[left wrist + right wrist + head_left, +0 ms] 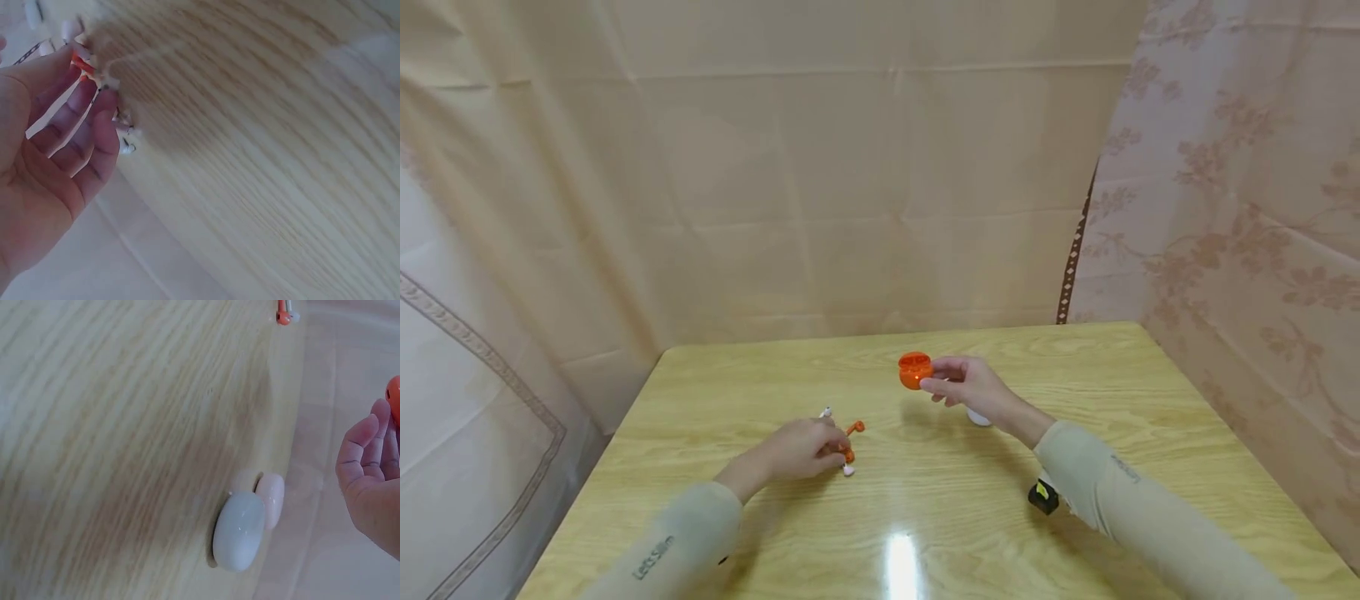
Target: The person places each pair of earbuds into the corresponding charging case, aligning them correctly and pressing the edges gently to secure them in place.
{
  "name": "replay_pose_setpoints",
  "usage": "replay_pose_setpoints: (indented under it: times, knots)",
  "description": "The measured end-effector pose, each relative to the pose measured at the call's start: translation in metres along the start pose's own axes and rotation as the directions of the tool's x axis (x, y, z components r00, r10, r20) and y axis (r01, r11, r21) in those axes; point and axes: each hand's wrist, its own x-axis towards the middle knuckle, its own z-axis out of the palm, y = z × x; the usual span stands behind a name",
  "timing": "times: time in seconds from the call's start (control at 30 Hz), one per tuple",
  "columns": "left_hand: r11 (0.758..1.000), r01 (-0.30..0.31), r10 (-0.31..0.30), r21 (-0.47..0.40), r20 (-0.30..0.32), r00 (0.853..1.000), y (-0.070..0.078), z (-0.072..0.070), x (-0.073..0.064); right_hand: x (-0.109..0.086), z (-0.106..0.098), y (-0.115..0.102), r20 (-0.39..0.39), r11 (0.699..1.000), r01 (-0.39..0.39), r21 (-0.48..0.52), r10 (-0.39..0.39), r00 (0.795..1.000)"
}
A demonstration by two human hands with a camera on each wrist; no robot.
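My right hand holds an orange earbud charging case above the table, its lid raised. At the right edge of the right wrist view, part of that case shows beside the fingers. Over a small cluster of earbuds, my left hand pinches an orange earbud between thumb and fingertips, partly hidden by them. Another orange earbud lies just beyond those fingers. A white earbud is behind the hand, and a pale pink earbud sits close in front of the fingertips.
A white rounded case and a pale pink case stand side by side on the table, partly under my right hand in the head view. A black and yellow object lies by my right sleeve. Curtains hang behind the wooden table.
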Motion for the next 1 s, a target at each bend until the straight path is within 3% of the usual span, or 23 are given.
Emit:
replay_pose_setpoints:
  times: [0.2, 0.4, 0.67, 1.0]
  knots:
    - [0.999, -0.021, 0.021, 0.049, -0.002, 1.0, 0.0, 0.004, 0.005, 0.0, 0.005, -0.001, 0.002, 0.991, -0.058, 0.121, 0.058, 0.998]
    - [0.999, -0.007, 0.006, 0.041, 0.022, 1.0, 0.004, 0.004, 0.011, 0.001, 0.005, 0.0, 0.014, 0.98, -0.074, 0.186, 0.073, 0.997]
    - [0.998, 0.022, -0.022, 0.064, 0.003, 1.0, 0.003, 0.008, 0.015, -0.001, 0.005, -0.003, 0.007, 0.973, -0.095, 0.21, 0.095, 0.995]
    - [0.998, 0.057, -0.057, -0.001, 0.024, 0.998, 0.003, 0.008, 0.012, -0.003, 0.003, -0.003, 0.027, 0.979, -0.094, 0.183, 0.091, 0.996]
